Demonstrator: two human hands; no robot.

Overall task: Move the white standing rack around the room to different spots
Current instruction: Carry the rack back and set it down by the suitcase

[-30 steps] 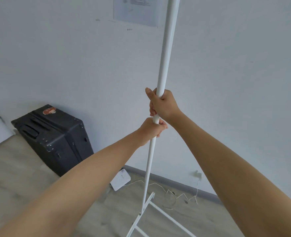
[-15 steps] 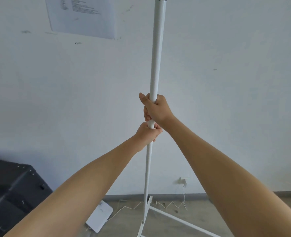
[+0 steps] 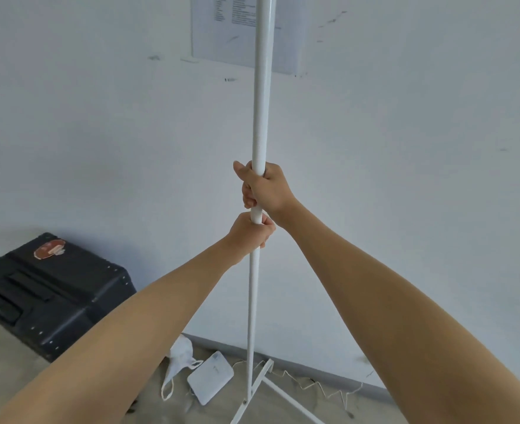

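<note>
Gripping rack pole (image 3: 260, 111), hands stacked.

The standing rack (image 3: 260, 117) is plain white, pole and legs alike. The suitcase (image 3: 47, 289) is black with a reddish-brown sticker (image 3: 49, 249) and pale rivets. The wall (image 3: 99, 133) is pale grey-white with dark scuffs. The printed sheet (image 3: 228, 29) is white with dark text. The face mask (image 3: 180, 358) and flat device (image 3: 211, 376) are white, the floor (image 3: 5, 362) beige.

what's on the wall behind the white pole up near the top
A printed paper sheet hangs on the wall behind the rack pole. Its small text lines show left of the pole but are too blurred to read, and the pole covers a vertical strip of the sheet.
</note>
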